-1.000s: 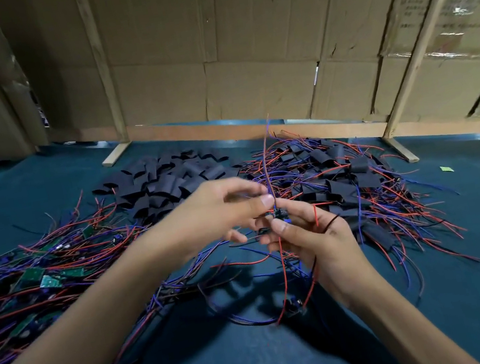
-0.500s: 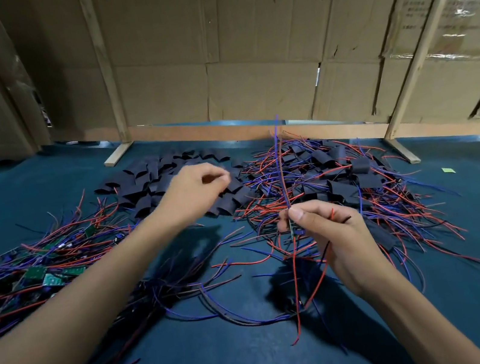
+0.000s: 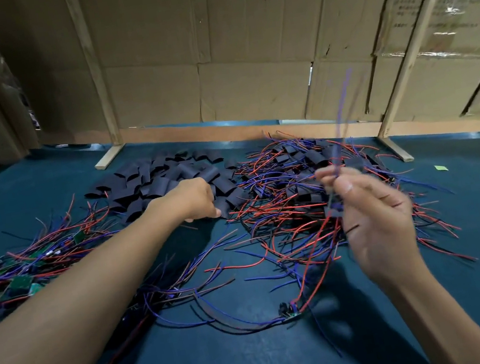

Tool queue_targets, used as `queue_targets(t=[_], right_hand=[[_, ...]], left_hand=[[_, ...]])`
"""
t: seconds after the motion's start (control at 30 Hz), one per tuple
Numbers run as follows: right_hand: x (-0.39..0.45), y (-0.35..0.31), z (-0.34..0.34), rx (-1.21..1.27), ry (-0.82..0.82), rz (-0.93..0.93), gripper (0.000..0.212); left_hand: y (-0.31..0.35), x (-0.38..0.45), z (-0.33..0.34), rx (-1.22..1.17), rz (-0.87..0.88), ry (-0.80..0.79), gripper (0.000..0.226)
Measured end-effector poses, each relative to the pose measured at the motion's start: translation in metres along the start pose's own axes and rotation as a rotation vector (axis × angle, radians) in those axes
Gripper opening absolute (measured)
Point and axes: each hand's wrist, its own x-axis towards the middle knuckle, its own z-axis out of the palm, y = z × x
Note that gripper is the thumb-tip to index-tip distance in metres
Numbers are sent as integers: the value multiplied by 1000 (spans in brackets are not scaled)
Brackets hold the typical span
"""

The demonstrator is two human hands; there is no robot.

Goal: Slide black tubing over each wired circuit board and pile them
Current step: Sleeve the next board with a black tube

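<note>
My right hand [image 3: 375, 222] pinches a wired circuit board [image 3: 333, 209] above the table, its blue wires pointing up and red ones hanging down; motion blurs it. My left hand [image 3: 195, 200] reaches into the pile of flat black tubing pieces [image 3: 156, 181] at the back centre, fingers curled at a piece; whether it grips one is hidden. A heap of boards sleeved in black tubing [image 3: 305, 180] lies right of the tubing pile. Bare green boards with red and blue wires [image 3: 20, 282] lie at the left.
The blue table cover [image 3: 262, 362] spreads under everything. Another wired board [image 3: 291, 314] lies near the front centre with loose wires around it. Cardboard walls on wooden posts [image 3: 96, 78] close the back. A small green scrap [image 3: 440, 168] lies at the right.
My left hand has let go of the wires and reached back to the tubing pile. My right hand has lifted the wired board up and to the right.
</note>
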Motion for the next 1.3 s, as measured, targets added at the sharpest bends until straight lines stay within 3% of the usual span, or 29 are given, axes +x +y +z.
queue_targets(t=[0.1, 0.3, 0.43, 0.47, 0.53, 0.6, 0.63, 0.8, 0.93, 1.17, 1.3], right_hand=[[10, -12, -15, 93, 129, -21, 27], [5, -14, -6, 262, 136, 142, 23], [1, -13, -2, 329, 72, 295, 17], [1, -11, -3, 311, 48, 319, 16], [0, -7, -3, 246, -24, 363, 15], [-3, -3, -4, 147, -120, 397, 11], [-5, -1, -4, 98, -167, 407, 9], [-10, 6, -3, 13, -297, 444, 14], [-12, 7, -1, -27, -405, 502, 17], [-15, 10, 1, -49, -495, 580, 9], [-15, 12, 1, -57, -458, 619, 9]], left_hand=[[1, -5, -7, -48, -79, -48, 38], [9, -14, -10, 112, -171, -103, 29], [2, -23, -21, -35, -184, 58, 16], [-1, -26, -23, -216, -156, 143, 13], [-3, -38, -21, -877, -49, 193, 21], [0, -55, -10, -1541, 98, 39, 29], [2, -60, -1, -1756, 138, -20, 33], [12, -71, 43, -2359, 53, -109, 44], [8, -75, 57, -2518, -37, -111, 53], [9, -76, 58, -2539, -35, -139, 49], [10, -77, 57, -2485, -25, -164, 43]])
